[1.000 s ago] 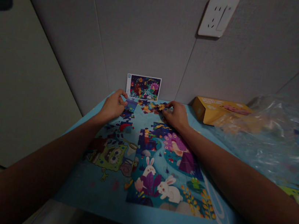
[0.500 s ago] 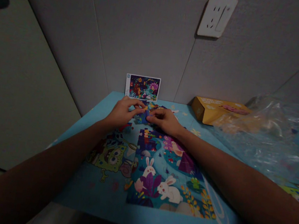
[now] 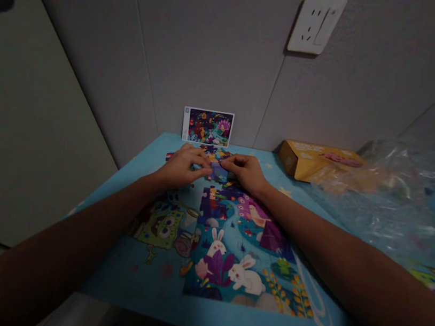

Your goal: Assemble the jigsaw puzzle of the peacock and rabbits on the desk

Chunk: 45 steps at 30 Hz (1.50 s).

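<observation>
A partly joined jigsaw puzzle (image 3: 244, 258) with white rabbits and a pink bird lies on the blue table cover. Beyond its upper edge are loose puzzle pieces (image 3: 219, 173) in blue and purple. My left hand (image 3: 185, 167) rests over the left side of these pieces, its fingers apart and nothing visible in it. My right hand (image 3: 246, 172) is at their right side, thumb and forefinger pinched together; whatever is between the fingertips is too small to make out. Behind both hands a picture card (image 3: 208, 127) stands upright against the wall.
At the back right lies a yellow box (image 3: 315, 160), partly covered by crumpled clear plastic (image 3: 390, 198). The blue table cover (image 3: 150, 296) has cartoon prints. A socket plate (image 3: 317, 24) is on the wall above.
My left hand's fingers have spread from a pinch. My right hand has shifted slightly right and away from me, showing more of the blue pieces between the hands.
</observation>
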{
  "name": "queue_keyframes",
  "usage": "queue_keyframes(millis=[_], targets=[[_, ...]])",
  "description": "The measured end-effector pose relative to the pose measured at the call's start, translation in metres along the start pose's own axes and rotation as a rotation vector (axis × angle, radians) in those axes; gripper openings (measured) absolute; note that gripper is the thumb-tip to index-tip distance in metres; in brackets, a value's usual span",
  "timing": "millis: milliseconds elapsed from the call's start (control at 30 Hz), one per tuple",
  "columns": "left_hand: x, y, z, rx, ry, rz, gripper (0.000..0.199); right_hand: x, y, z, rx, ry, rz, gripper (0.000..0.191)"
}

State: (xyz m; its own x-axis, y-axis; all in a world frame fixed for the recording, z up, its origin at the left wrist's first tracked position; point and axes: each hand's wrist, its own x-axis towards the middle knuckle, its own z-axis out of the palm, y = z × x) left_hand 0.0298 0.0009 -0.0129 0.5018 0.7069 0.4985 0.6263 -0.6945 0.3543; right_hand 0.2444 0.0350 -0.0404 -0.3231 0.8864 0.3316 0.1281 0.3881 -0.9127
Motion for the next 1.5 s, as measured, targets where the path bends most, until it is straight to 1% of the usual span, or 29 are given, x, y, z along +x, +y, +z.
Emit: queue_keyframes(millis=[67, 133, 233, 300, 367, 433, 500, 533, 600, 700, 833, 900, 967, 1167, 1367, 1500], targets=[[0.000, 0.000, 0.000, -0.002, 0.076, -0.054, 0.013, 0.001, 0.002, -0.001, -0.021, -0.018, -0.011, 0.033], [-0.001, -0.001, 0.000, -0.030, 0.111, -0.110, 0.012, 0.002, 0.004, -0.001, -0.043, -0.037, -0.034, 0.034], [-0.001, 0.000, 0.003, -0.108, 0.062, -0.136, 0.030, 0.003, 0.005, -0.002, -0.062, -0.046, -0.076, 0.032], [-0.001, 0.002, 0.005, -0.159, 0.026, -0.140, 0.033, 0.002, 0.005, -0.002, -0.062, -0.046, -0.081, 0.032], [0.000, 0.003, 0.006, -0.207, 0.033, -0.173, 0.031, 0.001, 0.005, -0.002, -0.027, -0.069, -0.072, 0.032], [0.001, 0.004, 0.005, -0.260, 0.078, -0.224, 0.033, 0.001, 0.005, -0.001, 0.028, -0.118, -0.044, 0.031], [0.001, 0.003, 0.004, -0.300, 0.116, -0.253, 0.037, 0.000, 0.005, 0.000, 0.066, -0.162, 0.012, 0.031], [0.002, 0.002, 0.003, -0.308, 0.123, -0.257, 0.038, 0.000, 0.005, 0.000, 0.074, -0.164, 0.039, 0.031], [0.002, 0.001, 0.003, -0.310, 0.121, -0.259, 0.037, 0.000, 0.004, 0.000, 0.081, -0.126, 0.064, 0.030], [0.002, -0.001, 0.004, -0.296, 0.101, -0.272, 0.035, 0.001, 0.002, -0.001, 0.073, -0.035, 0.031, 0.030], [0.002, -0.003, 0.004, -0.202, 0.044, -0.259, 0.014, 0.001, 0.001, -0.001, 0.011, 0.010, 0.008, 0.034], [0.002, -0.005, 0.003, -0.130, 0.002, -0.258, 0.009, 0.001, 0.001, -0.001, -0.035, -0.005, 0.002, 0.037], [0.003, -0.007, 0.001, -0.060, -0.033, -0.251, 0.008, 0.001, 0.002, -0.001, -0.072, -0.036, -0.003, 0.039], [0.002, -0.010, 0.000, 0.058, -0.089, -0.137, 0.008, 0.001, 0.004, -0.001, -0.184, -0.112, -0.064, 0.038], [-0.001, -0.010, -0.001, 0.107, -0.085, -0.153, 0.009, 0.001, 0.002, -0.001, -0.217, -0.135, -0.066, 0.042], [0.000, -0.010, -0.002, 0.103, -0.110, -0.157, 0.009, 0.000, -0.001, 0.000, -0.201, -0.170, -0.065, 0.042]])
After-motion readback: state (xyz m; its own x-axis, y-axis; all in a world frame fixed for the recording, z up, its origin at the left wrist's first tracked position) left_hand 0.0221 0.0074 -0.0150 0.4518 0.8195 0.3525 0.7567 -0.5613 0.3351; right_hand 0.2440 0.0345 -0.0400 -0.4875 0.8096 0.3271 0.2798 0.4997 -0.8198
